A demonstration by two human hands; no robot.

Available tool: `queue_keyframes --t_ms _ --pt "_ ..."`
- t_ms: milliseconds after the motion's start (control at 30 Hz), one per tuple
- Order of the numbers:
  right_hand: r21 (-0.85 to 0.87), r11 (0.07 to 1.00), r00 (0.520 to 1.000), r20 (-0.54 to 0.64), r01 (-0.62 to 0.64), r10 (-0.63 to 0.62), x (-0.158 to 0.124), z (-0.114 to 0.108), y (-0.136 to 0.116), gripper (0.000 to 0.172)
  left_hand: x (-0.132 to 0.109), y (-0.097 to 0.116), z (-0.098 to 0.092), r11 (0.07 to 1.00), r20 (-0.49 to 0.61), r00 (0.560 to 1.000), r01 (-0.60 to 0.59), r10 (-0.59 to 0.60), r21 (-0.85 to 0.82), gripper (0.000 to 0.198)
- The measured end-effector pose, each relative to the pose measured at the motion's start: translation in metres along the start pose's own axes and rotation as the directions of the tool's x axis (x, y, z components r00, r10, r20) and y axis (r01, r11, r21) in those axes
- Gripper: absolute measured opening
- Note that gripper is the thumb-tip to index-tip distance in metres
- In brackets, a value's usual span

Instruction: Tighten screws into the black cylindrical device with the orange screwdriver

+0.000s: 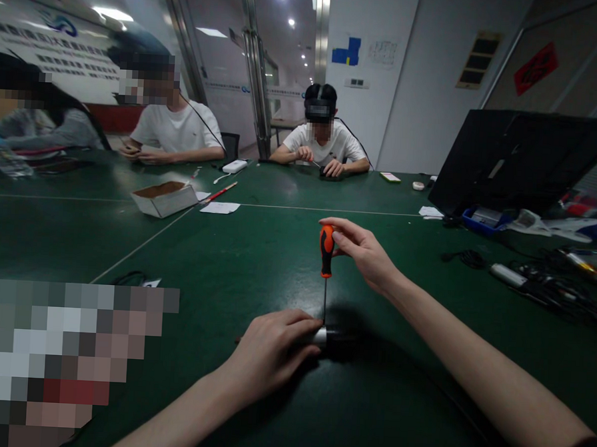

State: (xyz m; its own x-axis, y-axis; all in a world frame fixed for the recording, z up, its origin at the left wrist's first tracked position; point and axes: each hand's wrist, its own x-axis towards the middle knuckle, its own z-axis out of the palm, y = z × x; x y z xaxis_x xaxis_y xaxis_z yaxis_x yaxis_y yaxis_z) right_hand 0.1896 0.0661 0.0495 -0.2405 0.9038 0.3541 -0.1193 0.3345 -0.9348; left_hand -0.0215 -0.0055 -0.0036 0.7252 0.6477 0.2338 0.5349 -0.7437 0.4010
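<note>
An orange-and-black screwdriver (326,251) stands upright in front of me, its thin shaft pointing down. My right hand (362,250) has its fingers closed around the top of the handle. Below, my left hand (277,346) grips a silver-and-black cylindrical device (321,337) that lies on the green table (276,262). The shaft's tip meets the device near its silver part, beside my left fingertips. Most of the device's left part is hidden under my palm, and its dark right end is in shadow.
A small open box (164,203) and papers (220,208) lie ahead to the left. On the right are a black monitor (522,162), a blue tray (483,220) and tangled black cables (550,283). A person (323,135) across the table handles a screwdriver; other people sit at left.
</note>
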Motion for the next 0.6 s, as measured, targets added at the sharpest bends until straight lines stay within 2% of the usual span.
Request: queue_keyframes --t_ms 167,333,500,600 --pt "-0.002 1.0 0.999 -0.036 -0.014 0.014 -0.0005 0.0008 -0.0006 0.029 -0.0002 -0.0001 0.0002 1.0 0.003 1.0 -0.004 0.004 -0.001 0.026" --pt "0.002 0.999 0.996 -0.085 -0.041 0.041 -0.0008 0.0001 0.0009 0.039 -0.0002 -0.0008 0.0013 1.0 0.008 1.0 -0.003 0.003 0.02 0.027" --pt "-0.011 0.999 0.998 -0.057 -0.032 0.032 -0.0008 -0.0016 0.0011 0.028 -0.0005 -0.0015 0.002 1.0 0.001 1.0 -0.011 0.011 0.008 0.027" --pt "-0.016 1.0 0.999 -0.029 -0.026 0.025 -0.0001 -0.0021 0.0014 0.03 -0.0004 -0.001 0.0018 1.0 -0.002 1.0 -0.007 0.007 0.006 0.027"
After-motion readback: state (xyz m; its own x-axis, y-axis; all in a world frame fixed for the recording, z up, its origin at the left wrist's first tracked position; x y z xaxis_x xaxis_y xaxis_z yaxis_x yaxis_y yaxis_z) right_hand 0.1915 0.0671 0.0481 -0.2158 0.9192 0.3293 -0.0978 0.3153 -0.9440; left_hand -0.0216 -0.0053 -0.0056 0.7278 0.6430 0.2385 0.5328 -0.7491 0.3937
